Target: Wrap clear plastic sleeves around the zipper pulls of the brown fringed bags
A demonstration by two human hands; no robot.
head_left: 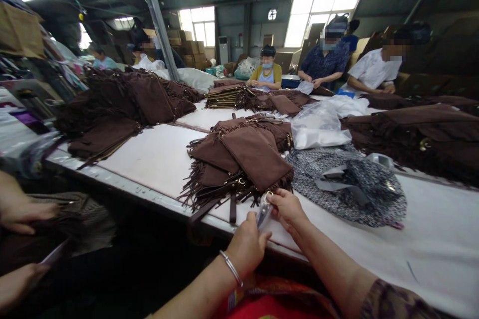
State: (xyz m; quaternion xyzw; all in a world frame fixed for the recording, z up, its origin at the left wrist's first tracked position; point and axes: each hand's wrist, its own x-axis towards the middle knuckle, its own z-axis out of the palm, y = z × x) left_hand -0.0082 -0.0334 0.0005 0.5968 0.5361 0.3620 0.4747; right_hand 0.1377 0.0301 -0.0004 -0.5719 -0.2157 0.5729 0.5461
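Observation:
My left hand [247, 246], with a silver bangle at the wrist, is closed on a small clear plastic sleeve [264, 214] with something dark inside. The fingers of my right hand [287, 209] pinch a gold ring [268, 195] at the sleeve's upper end. Both hands are at the table's front edge. Just beyond them lies a pile of brown fringed pouches [254, 154] with gold hardware and wrist straps.
Right of the pile are a black-and-white knitted piece [348, 184] and clear plastic bags [318, 124]. Brown pouch stacks [145, 94] stand at the left and right [422, 129]. Another person's hands [22, 214] work at far left. Several people sit across the table [145, 154].

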